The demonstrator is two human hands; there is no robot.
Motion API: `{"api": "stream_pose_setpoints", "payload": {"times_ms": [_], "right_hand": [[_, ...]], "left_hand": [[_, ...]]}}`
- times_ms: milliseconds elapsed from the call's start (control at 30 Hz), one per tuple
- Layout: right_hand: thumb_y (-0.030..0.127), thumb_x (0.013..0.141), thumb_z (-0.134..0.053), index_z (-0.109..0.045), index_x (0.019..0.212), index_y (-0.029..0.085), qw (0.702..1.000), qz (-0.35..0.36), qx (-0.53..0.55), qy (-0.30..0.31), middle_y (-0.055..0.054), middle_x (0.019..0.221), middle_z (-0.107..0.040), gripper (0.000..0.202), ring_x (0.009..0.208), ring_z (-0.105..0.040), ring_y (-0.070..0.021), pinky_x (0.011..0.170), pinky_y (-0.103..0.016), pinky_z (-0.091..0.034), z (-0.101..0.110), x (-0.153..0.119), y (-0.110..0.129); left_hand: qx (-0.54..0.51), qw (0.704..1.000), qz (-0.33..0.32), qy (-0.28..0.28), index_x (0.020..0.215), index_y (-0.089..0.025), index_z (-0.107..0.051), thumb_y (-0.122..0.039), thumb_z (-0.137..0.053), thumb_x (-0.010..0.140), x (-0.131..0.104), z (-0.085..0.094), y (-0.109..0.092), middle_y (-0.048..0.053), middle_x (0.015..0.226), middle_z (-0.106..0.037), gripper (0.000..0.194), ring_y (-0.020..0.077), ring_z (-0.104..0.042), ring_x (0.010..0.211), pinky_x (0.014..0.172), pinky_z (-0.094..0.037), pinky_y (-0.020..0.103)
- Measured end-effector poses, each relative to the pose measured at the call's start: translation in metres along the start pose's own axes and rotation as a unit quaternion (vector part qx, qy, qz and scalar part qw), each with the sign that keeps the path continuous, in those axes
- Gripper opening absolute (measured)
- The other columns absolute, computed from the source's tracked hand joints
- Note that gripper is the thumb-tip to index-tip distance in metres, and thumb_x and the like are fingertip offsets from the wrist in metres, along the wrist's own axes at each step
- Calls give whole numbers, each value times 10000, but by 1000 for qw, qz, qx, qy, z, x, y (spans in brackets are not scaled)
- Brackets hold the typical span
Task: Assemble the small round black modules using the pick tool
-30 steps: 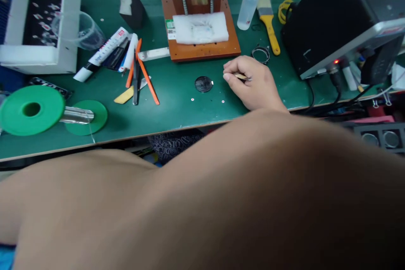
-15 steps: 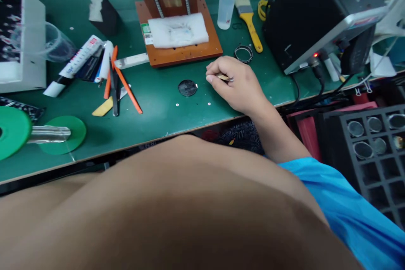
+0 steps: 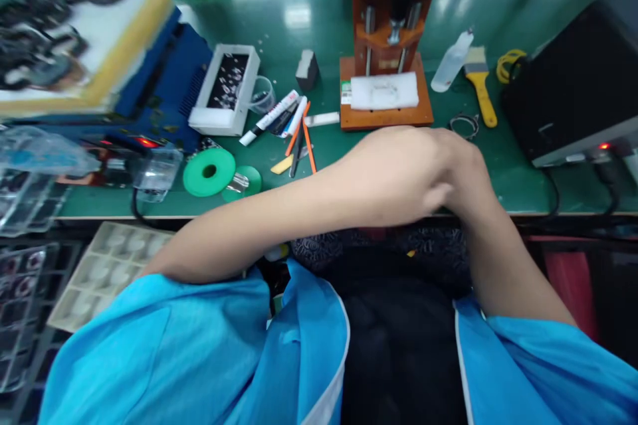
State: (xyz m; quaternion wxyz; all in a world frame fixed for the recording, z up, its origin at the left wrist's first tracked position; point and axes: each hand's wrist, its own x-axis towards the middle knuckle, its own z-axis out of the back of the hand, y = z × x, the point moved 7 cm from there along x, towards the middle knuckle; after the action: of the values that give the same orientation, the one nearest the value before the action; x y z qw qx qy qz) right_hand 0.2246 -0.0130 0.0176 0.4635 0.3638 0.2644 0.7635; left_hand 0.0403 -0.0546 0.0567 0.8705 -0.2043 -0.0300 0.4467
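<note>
My left hand [image 3: 399, 172] reaches across to the right over the green bench, its back toward me. It meets and overlaps my right hand [image 3: 466, 163], which is bent at the wrist with its fingers curled. Most fingertips of both hands are hidden or blurred, so whatever lies between them does not show. A wooden-brown press [image 3: 386, 125] stands just behind the hands, with a white pad [image 3: 383, 91] on its base. Close behind my right hand lies a thin dark ring [image 3: 463, 125]. The bench spot under my hands is covered.
Left of the press lie a marker [image 3: 272, 116], orange sticks [image 3: 309, 146] and a green spool [image 3: 209, 171]. A clear bottle [image 3: 451, 63], a yellow-handled brush [image 3: 481, 89] and a black box [image 3: 573, 73] stand right. A blue machine [image 3: 164, 86] occupies the left.
The view has swung, showing more of the bench's left side. My left arm, previously a large blur in the foreground, now reaches over to my right hand. The black disc is no longer visible.
</note>
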Motion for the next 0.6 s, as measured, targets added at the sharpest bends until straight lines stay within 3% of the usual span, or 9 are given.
{"api": "stream_pose_setpoints", "payload": {"times_ms": [133,267,367,533,600], "right_hand": [[308,1073,-746,-826,1009,339,998,-1,-9,-61,-94,1222,-969,107,1201,-920,-387,1073,-597,-726,2,0,5],[352,1061,-772,-869,1023,330,998,-25,10,-60,-105,1261,-989,107,1206,-943,-398,1035,-597,-740,3,0,2],[390,1033,-809,-891,1046,325,996,-68,22,-54,-118,1311,-994,105,1200,-952,-415,968,-592,-746,7,0,-6],[429,1004,-850,-908,1029,333,999,-31,19,27,-111,1309,-989,115,1270,-951,-418,1132,-648,-756,16,8,-6],[484,983,-896,-951,1086,338,997,-4,4,82,-125,1420,-975,186,1292,-940,-421,1025,-603,-773,19,12,-4]], "left_hand": [[37,999,24,-6,1525,-183,-806,-549,-1003,1110,19,17,12,187,1502,-816,588,414,-828,1410,1226,-658,482],[95,991,79,52,1497,-91,-825,-335,-898,1186,27,20,23,257,1529,-818,402,444,-852,1408,1167,-676,486],[74,991,83,69,1410,-110,-848,-294,-887,1178,32,22,28,228,1487,-846,298,413,-866,1360,1124,-669,458],[10,994,92,60,1305,-177,-793,-279,-1007,1066,39,25,41,149,1363,-874,337,348,-848,1226,964,-608,392],[-24,994,94,50,1267,-206,-748,-204,-1012,1038,40,23,47,95,1248,-868,350,307,-820,1127,898,-555,374]]}}
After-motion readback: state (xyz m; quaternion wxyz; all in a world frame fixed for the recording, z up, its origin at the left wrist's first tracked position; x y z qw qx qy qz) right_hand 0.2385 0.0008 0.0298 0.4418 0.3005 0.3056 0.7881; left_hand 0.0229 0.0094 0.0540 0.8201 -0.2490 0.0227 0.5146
